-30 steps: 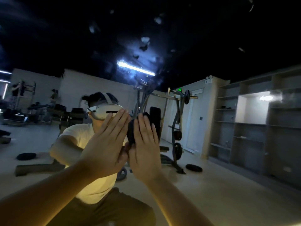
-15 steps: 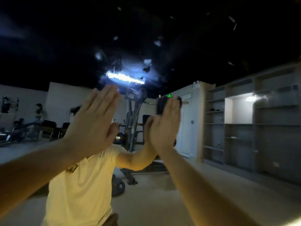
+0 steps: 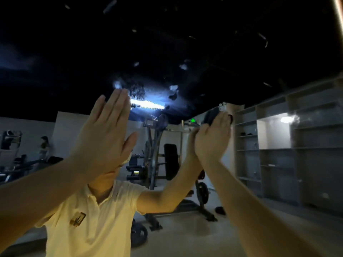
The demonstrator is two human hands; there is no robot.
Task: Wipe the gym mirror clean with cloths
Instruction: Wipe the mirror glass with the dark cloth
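Head view: the person is facing a large, smudged wall mirror (image 3: 185, 43) w/ both arms raised in front of it. The left hand (image 3: 104, 138) is being held flat toward the glass, fingers straight and together, thumb angling out to the right, holding nothing; can't tell if the palm is actually touching. The right hand (image 3: 211, 140) is also lying flat, fingers straight, pressing a small dark cloth (image 3: 211, 114) against the mirror. The cloth is showing only as a dark edge above & beside the fingertips, the rest hidden under the palm. The hands are well apart, the left fingertips reaching higher. Whitish smears (image 3: 173, 89) are dotting the glass above both hands, thickest just right of the left fingertips, around a bright reflected light strip (image 3: 148, 104). Between the hands a grey metal weight rack (image 3: 154, 154) is reflecting; below the left hand, a pale yellow polo shirt (image 3: 89, 219); right of the right hand, grey open shelving (image 3: 278, 154) w/ one lit compartment.
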